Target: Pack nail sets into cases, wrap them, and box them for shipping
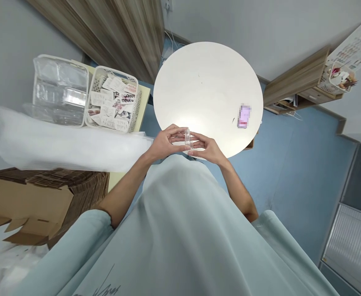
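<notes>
Between my two hands is a small clear plastic piece (187, 137), see-through and ridged, perhaps a little container; its exact kind is too small to make out. My left hand (168, 142) grips it from the left with the thumb below and the fingers above. From the right, my right hand (207, 148) holds its other side between thumb and fingertips. Both hands are over the near edge of a round white table (208, 90), close to my body.
A blurred pinkish phone-like thing (244, 116) lies on the table's right side. To the left stand a basket of printed cards (114, 102), a bin of clear plastic packaging (59, 92), a white plastic roll (72, 146) and cardboard boxes (22, 199). A wooden cabinet (300, 82) is at right.
</notes>
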A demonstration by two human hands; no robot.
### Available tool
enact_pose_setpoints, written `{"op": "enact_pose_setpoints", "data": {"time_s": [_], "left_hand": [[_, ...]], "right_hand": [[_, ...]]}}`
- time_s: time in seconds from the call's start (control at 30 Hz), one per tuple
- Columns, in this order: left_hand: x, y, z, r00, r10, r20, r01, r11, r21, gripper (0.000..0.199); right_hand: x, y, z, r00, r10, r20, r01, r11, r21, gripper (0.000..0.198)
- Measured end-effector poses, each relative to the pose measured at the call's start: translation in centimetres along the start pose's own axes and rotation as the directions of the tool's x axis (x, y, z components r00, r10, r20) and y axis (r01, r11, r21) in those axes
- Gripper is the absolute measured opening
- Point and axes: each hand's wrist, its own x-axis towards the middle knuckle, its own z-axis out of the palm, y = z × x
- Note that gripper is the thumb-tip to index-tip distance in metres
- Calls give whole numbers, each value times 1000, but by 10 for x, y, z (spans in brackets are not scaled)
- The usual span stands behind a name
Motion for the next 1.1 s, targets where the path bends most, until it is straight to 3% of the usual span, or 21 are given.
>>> {"op": "enact_pose_setpoints", "data": {"time_s": [0.33,0.57,0.7,0.8,0.9,1.1], "left_hand": [[-7,-4,-11,996,-63,67,70,992,-109,74],[-9,-5,-16,997,-60,38,67,966,-249,79],[-15,-7,-22,995,-71,66,83,975,-208,79],[-19,-8,-29,985,-91,147,117,976,-182,82],[-19,-12,-33,984,-91,153,119,976,-184,87],[-13,-17,-29,991,-130,26,131,989,-62,84]], "right_hand": [[-4,-2,-5,996,53,66,-58,996,67,93],[-5,-21,-5,999,-23,-22,24,999,39,84],[4,-11,2,980,-55,-192,54,998,-9,72],[12,-1,5,959,-44,-281,31,998,-51,74],[20,3,6,957,-36,-287,19,998,-62,76],[34,4,10,973,-26,-231,17,999,-40,78]]}}
